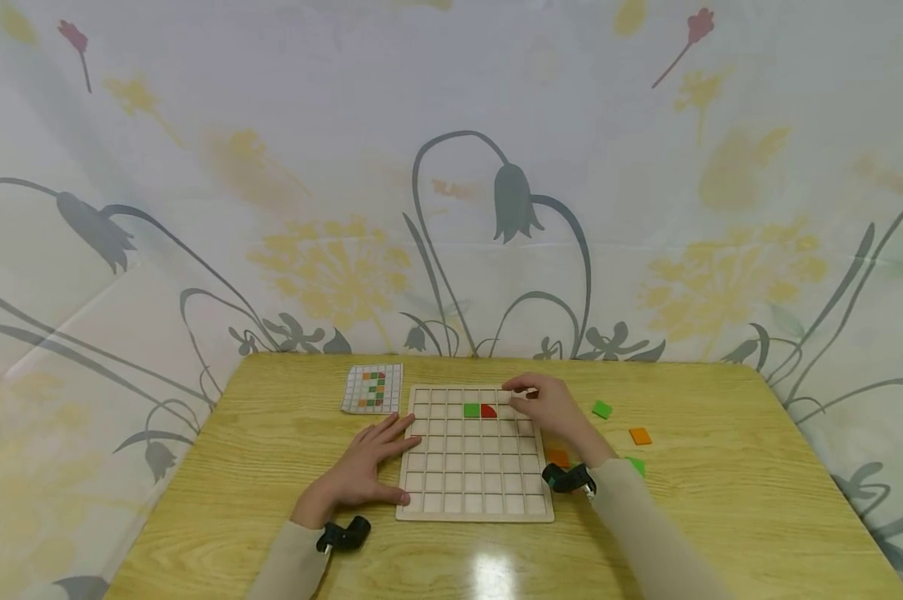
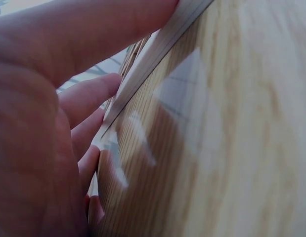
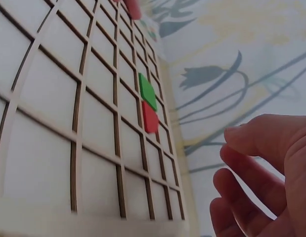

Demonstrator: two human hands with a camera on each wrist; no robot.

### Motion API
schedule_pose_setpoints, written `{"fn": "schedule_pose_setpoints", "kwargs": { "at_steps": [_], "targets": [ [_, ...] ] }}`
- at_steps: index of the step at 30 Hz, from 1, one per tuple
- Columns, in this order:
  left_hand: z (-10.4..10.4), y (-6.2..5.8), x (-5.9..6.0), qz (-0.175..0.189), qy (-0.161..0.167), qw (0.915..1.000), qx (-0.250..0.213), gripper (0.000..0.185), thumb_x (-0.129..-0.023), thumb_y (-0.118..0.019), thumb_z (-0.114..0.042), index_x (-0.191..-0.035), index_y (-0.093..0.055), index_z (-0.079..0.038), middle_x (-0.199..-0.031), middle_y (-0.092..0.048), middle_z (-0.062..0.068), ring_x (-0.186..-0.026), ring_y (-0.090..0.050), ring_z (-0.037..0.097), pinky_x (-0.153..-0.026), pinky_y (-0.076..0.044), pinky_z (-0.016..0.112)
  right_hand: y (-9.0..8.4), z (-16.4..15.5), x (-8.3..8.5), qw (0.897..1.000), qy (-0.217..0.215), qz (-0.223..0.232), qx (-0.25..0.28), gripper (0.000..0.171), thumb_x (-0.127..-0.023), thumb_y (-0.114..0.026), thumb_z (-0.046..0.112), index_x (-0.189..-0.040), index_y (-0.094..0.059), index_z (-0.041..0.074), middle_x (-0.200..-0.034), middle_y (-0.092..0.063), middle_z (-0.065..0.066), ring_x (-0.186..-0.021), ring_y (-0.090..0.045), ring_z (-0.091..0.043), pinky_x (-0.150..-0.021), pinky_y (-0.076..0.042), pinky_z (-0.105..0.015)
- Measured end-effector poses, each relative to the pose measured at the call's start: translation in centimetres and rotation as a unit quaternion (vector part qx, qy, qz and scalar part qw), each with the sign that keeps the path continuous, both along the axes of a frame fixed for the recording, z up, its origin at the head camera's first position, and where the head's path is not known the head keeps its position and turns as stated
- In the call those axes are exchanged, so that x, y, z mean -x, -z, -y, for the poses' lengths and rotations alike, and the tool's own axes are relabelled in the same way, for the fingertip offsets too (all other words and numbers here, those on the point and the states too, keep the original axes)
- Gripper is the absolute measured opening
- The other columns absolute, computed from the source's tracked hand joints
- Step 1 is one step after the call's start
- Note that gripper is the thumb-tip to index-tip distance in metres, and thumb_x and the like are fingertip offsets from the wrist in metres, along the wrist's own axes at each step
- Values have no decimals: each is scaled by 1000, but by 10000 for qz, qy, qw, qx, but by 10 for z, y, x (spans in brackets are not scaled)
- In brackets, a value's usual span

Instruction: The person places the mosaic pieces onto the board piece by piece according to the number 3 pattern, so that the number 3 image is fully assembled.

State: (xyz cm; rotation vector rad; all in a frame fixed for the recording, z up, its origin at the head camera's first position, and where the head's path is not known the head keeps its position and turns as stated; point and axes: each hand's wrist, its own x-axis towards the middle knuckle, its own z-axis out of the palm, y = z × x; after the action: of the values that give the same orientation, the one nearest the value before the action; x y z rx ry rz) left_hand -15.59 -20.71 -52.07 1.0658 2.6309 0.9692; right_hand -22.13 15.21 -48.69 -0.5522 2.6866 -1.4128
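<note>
Head view. My left hand (image 1: 364,471) lies flat on the tabletop (image 1: 721,500), fingers straight and spread, fingertips and thumb touching the left edge of the grid board (image 1: 475,454). The board is pale wood, divided into rows of square cells, a little longer from near to far than across, its long axis running away from me; it sits at the middle of the tabletop. My right hand (image 1: 549,408) hovers over the board's far right corner, fingers curled loosely; whether it pinches anything I cannot tell. In the second row from the far edge sit a green square tile (image 1: 471,410) and, touching its right side, a red quarter-round tile (image 1: 489,411) with its curve toward the upper right. A pattern card (image 1: 372,388) lies just beyond the board's far left corner. Loose tiles on the tabletop to the right: a green tile (image 1: 602,409), an orange tile (image 1: 639,436), another orange tile (image 1: 559,457) and another green one (image 1: 635,466) beside my right wrist.

Left wrist view. My palm and straight fingers (image 2: 88,94) press along the board's edge (image 2: 157,49), close and blurred.

Right wrist view. The grid cells fill the frame; the green tile (image 3: 148,91) and red tile (image 3: 150,117) lie in neighbouring cells. My fingers (image 3: 256,143) curl, holding nothing visible here.
</note>
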Motion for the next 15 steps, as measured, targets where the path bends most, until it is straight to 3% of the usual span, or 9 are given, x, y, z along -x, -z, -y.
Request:
{"fn": "schedule_pose_setpoints", "kwargs": {
  "at_steps": [11, 15],
  "targets": [
    [0, 0, 0, 30, -42, 10000, 61, 88, -81, -76, -55, -151, -45, -12, -164, -21, 10, -150, -10, 37, -113, -9, 66, -7, -35, -15, 9983, -382, -388, -203, 20, -93, -67, 1, -112, -72, -2, -108, -69, -10, -98, -65, -29, -82, -56, -40],
    [-1, -1, 0, -5, -47, 10000, 73, 88, -81, -76, -55, -151, -45, -11, -164, -21, 10, -150, -10, 37, -113, -9, 66, -9, -44, -23, 9980, -501, -298, -256, 20, -93, -67, 2, -112, -73, -1, -108, -69, -9, -98, -65, -27, -81, -57, -36]
  ]
}}
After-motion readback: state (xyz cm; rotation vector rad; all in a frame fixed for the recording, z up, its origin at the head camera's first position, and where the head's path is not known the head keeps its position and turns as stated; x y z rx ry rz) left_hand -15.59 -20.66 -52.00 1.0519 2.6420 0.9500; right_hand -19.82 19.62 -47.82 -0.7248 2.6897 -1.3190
